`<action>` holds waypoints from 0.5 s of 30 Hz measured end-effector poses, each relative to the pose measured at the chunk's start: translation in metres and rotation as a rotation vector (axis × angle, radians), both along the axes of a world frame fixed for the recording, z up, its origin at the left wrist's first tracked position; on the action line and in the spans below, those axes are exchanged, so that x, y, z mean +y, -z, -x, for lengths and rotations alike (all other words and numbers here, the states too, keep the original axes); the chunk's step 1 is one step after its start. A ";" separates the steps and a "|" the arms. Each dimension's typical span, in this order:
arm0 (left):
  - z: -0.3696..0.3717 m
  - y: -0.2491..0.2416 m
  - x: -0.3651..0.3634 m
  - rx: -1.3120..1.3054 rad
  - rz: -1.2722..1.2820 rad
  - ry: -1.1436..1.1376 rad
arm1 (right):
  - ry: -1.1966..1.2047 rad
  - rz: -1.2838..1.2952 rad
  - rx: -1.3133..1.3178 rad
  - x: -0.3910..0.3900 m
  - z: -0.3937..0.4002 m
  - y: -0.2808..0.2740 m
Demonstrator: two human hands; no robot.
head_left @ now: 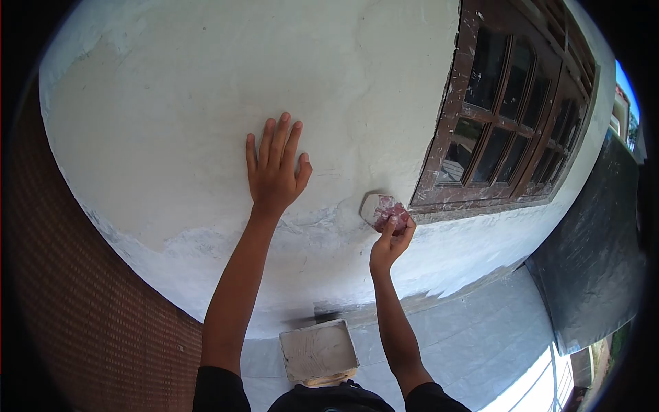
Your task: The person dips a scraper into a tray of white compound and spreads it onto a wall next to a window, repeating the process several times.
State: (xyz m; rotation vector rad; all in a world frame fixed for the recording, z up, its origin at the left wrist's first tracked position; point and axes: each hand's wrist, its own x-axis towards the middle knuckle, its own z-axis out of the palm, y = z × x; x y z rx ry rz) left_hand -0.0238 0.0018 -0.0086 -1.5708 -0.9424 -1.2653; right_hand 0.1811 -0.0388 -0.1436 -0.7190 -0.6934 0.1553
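My left hand (276, 165) lies flat against the pale wall (171, 137), its fingers spread and nothing in it. To its right and lower, my right hand (392, 244) grips a reddish, white-smeared scraper (386, 211) between thumb and fingers. The scraper is held at the wall, close to the lower left corner of the window frame (473, 206). Around and below both hands the wall shows rough whitish and bluish patches. A rectangular tray (319, 350) with pale, streaked material in it sits low in the middle, near my body.
A brown woven panel (103, 295) borders the wall on the left. Grey sheeting (467, 343) covers the ground below the wall. A dark sheet (590, 240) hangs at the right, beyond the brown window with several panes.
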 end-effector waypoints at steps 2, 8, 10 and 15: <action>-0.002 0.001 0.000 0.003 0.002 0.009 | 0.040 0.038 -0.551 0.001 0.001 0.019; 0.000 -0.001 -0.002 0.005 0.010 -0.004 | -0.053 0.000 -0.015 0.002 0.000 0.003; -0.001 0.000 -0.002 0.006 0.008 -0.002 | -0.067 -0.012 -0.353 0.005 0.000 0.026; -0.002 0.001 -0.001 0.010 0.009 -0.011 | 0.071 0.103 -0.275 0.003 -0.002 0.015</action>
